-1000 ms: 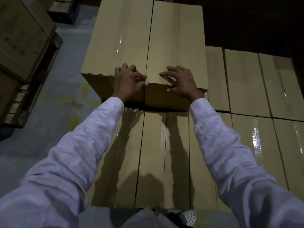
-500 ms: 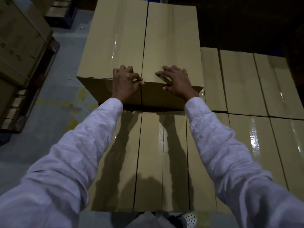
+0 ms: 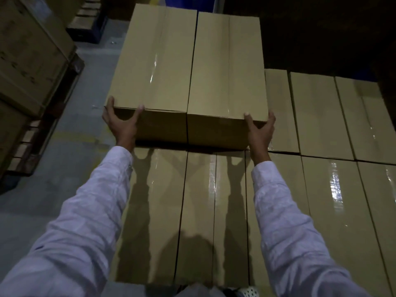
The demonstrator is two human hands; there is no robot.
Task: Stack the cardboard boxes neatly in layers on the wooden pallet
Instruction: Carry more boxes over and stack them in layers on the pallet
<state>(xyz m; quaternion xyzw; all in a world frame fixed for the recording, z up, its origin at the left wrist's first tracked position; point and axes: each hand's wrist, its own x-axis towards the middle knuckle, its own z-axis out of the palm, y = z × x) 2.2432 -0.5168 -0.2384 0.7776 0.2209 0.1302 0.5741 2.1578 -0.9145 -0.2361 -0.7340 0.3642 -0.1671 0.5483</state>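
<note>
I found the left box (image 3: 154, 61) and right box (image 3: 227, 65) at centre top of frame, side by side on the lower layer (image 3: 199, 211). The left hand (image 3: 121, 123) clasped the left box's outer near corner, and the right hand (image 3: 259, 131) the right box's. I judged this grip was meant to squeeze the 2 flush.

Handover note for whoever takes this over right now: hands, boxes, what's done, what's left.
Left hand grips the near left corner of the left upper box. Right hand grips the near right corner of the right upper box.
The two boxes sit side by side, touching, on the lower layer.
Done: lower layer laid; second layer started at its left end.
Left: probably square up the pair, then cover the bare lower boxes to the right.
</note>
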